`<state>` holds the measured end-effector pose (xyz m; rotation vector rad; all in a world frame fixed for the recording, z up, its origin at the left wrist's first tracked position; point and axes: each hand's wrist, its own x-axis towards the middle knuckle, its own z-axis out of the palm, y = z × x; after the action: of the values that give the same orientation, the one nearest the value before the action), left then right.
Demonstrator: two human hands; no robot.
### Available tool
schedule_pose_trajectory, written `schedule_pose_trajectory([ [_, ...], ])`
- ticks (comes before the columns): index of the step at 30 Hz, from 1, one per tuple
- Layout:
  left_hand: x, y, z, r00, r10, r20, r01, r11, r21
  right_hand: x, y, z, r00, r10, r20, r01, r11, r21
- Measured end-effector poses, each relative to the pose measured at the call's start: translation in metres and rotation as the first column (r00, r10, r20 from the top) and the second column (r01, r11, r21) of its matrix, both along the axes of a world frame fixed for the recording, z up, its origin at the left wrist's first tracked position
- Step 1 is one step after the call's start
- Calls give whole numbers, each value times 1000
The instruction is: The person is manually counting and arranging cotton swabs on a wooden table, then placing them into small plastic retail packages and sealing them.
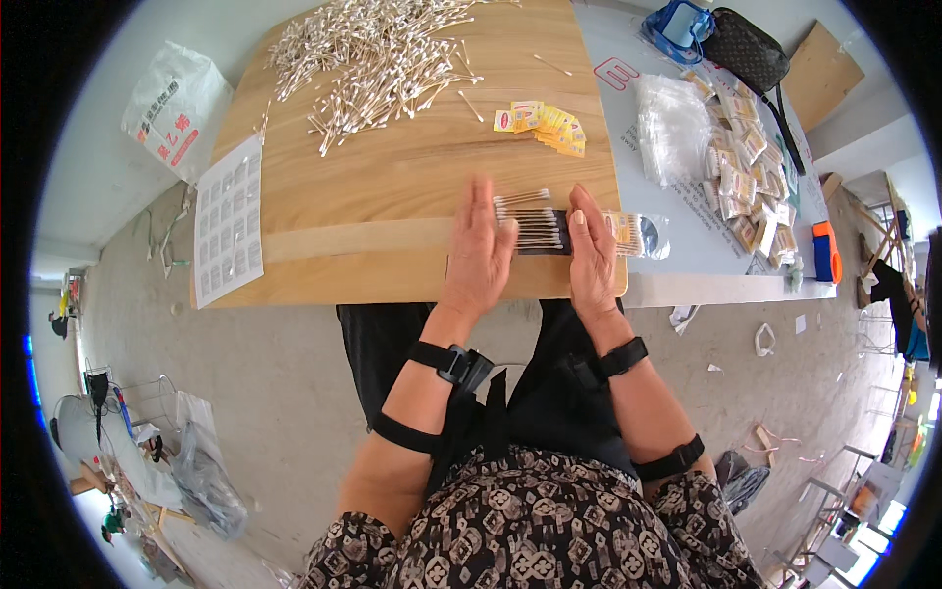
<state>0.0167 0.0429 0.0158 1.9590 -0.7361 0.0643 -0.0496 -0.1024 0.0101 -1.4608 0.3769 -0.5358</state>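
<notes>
A row of cotton swabs [535, 228] lies on a dark flat piece [562, 233] near the table's front edge, between my two hands. My left hand [479, 253] stands on edge at the left ends of the swabs, its fingers stretched out and slightly blurred. My right hand [593, 257] is at the other end, fingers extended, its palm side toward the swabs. Just right of that hand is a small clear bag [653, 237] with swabs and a yellow card [621, 231] at its mouth, partly hidden by the hand. Neither hand grips anything visible.
A big heap of loose swabs [378, 64] covers the far left. Yellow cards [549, 126] lie fanned behind my right hand. On the grey table at right are empty clear bags [672, 128], filled packs [741, 182], an orange-blue tape dispenser [826, 253] and a dark bag [746, 49]. A printed sheet [230, 226] overhangs the left edge.
</notes>
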Motion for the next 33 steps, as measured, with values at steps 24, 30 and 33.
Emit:
schedule_pose_trajectory([
  [24, 14, -44, -9, 896, 55, -441, -328, 750, -574, 41, -24, 17, 999, 32, 5, -31, 990, -141],
  [30, 17, -47, -12, 902, 22, -431, -293, 766, -573, 32, -15, 5, 990, 142, -23, -142, 989, 35],
  [33, 18, -43, -10, 903, 33, -429, -272, 816, -510, 21, -15, 11, 987, 140, -74, -146, 986, -84],
])
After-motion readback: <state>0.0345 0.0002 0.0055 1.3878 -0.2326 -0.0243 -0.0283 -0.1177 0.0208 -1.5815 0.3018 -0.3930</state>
